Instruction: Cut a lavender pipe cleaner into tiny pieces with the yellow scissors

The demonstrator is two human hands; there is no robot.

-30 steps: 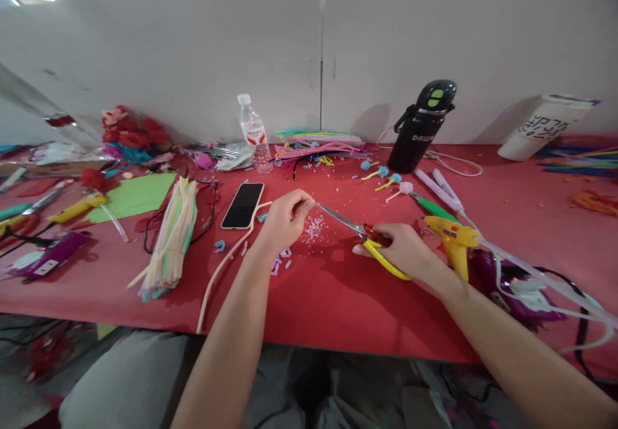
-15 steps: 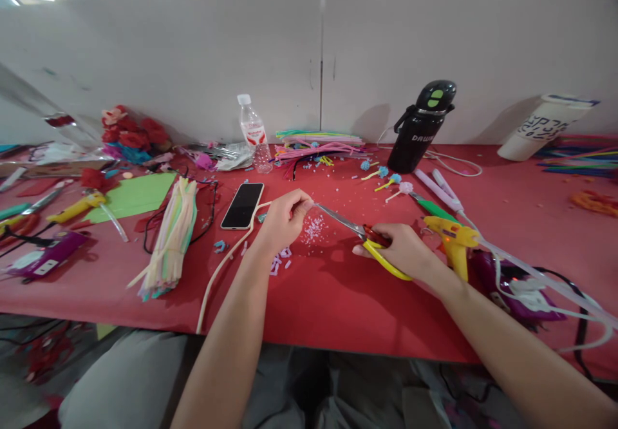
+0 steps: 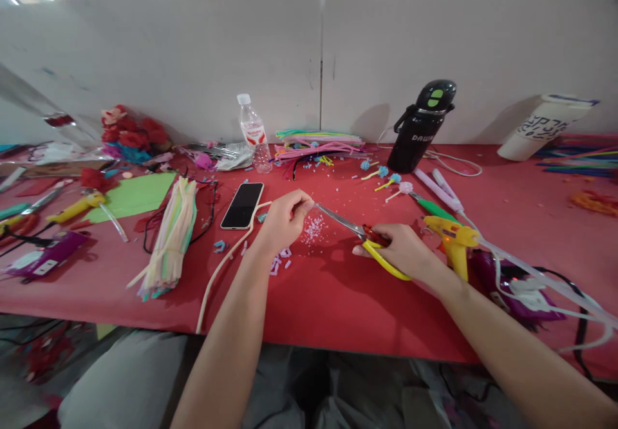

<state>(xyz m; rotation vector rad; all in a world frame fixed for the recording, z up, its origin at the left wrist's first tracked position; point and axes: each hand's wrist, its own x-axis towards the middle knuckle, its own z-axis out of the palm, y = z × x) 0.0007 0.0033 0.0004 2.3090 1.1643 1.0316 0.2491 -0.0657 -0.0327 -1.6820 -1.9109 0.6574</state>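
Observation:
My right hand (image 3: 398, 248) is wrapped round the yellow-and-red handles of a pair of scissors (image 3: 340, 220). The blades point left, their tips at the fingertips of my left hand (image 3: 288, 218). That hand is closed in a pinch, and what sits between its fingers is too small to make out. Below the blades lies a scatter of tiny pale-pink clippings (image 3: 315, 229). Short lilac pieces (image 3: 276, 264) rest beside my left wrist. A long cream pipe cleaner (image 3: 223, 263) runs from near my left hand to the table's front edge.
Left of my hands are a phone (image 3: 243, 205) and a bundle of pipe cleaners (image 3: 172, 239). A water bottle (image 3: 253, 134) and a black flask (image 3: 418, 133) stand at the back. A yellow glue gun (image 3: 452, 239) and its cables are by my right forearm.

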